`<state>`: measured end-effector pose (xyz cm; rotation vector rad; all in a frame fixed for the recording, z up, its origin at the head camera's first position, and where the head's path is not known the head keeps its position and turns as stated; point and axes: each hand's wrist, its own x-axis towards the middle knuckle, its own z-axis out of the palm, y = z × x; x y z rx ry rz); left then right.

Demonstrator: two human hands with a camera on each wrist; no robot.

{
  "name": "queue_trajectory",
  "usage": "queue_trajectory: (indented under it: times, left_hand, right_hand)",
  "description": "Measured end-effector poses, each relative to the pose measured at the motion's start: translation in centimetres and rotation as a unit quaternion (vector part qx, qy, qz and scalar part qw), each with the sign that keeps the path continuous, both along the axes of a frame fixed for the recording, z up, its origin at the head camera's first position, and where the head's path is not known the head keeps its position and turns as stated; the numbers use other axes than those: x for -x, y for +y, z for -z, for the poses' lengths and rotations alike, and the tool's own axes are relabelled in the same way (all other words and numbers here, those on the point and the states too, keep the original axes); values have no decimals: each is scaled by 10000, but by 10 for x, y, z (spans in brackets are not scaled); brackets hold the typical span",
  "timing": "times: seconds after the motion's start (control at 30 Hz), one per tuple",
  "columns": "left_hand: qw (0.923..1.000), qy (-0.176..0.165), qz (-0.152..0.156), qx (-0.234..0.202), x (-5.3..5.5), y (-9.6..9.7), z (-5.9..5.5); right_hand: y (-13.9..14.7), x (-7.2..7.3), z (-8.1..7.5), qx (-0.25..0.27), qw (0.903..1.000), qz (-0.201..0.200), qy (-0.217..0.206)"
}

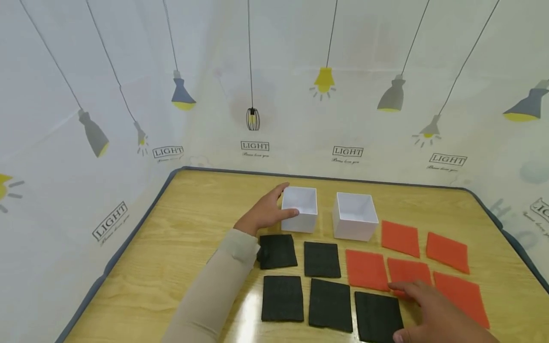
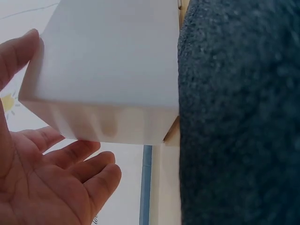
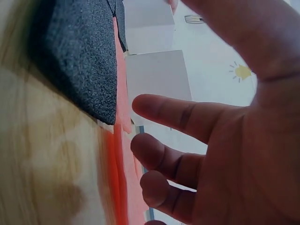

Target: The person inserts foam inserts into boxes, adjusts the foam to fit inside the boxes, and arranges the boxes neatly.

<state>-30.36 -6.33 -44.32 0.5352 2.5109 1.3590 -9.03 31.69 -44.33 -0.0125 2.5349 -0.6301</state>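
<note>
My left hand point(image 1: 268, 209) is at the left white box point(image 1: 299, 221), an open-topped cube. Its thumb lies by the box's near side and its fingers extend along the left side; in the left wrist view the fingers point(image 2: 101, 180) look loose and spread. My right hand point(image 1: 433, 309) is over the lower right of the table with its fingers apart and holds nothing. Beneath and beside it are a black square piece point(image 1: 377, 315) and a red square piece point(image 1: 409, 271), both flat, thin and soft-looking. Whether the right fingertips touch them is unclear.
A second white box point(image 1: 355, 228) stands right of the first. Several black squares point(image 1: 282, 298) lie in two rows in front, and several red squares point(image 1: 447, 251) lie to the right. The wooden table point(image 1: 171, 228) meets a lamp-printed curtain point(image 1: 291, 95) along its edges.
</note>
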Motion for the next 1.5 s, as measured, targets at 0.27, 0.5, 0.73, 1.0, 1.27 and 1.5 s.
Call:
queue_trajectory:
  times: [0.27, 0.5, 0.73, 1.0, 1.27, 1.5]
  left_hand:
    - [9991, -310, -1, -287, 3, -1, -6]
    - [9981, -464, -8, -396, 4, -5, -8]
    - [9970, -578, 51, -509, 4, -6, -5]
    - [9967, -589, 62, -564, 3, -4, -3]
    - [9965, -567, 157, -587, 2, -3, 0]
    - [9964, -623, 166, -547, 1, -2, 2]
  right_hand:
    - [1, 2, 2, 214, 9991, 244, -280]
    - [-2, 5, 4, 227, 9968, 430, -628]
    - [-10, -2, 3, 381, 9956, 554, -647]
    - [-7, -6, 8, 590, 9958, 394, -581]
    - [-8, -9, 13, 433, 9960, 362, -691]
    - [-15, -9, 16, -205, 9967, 409, -672]
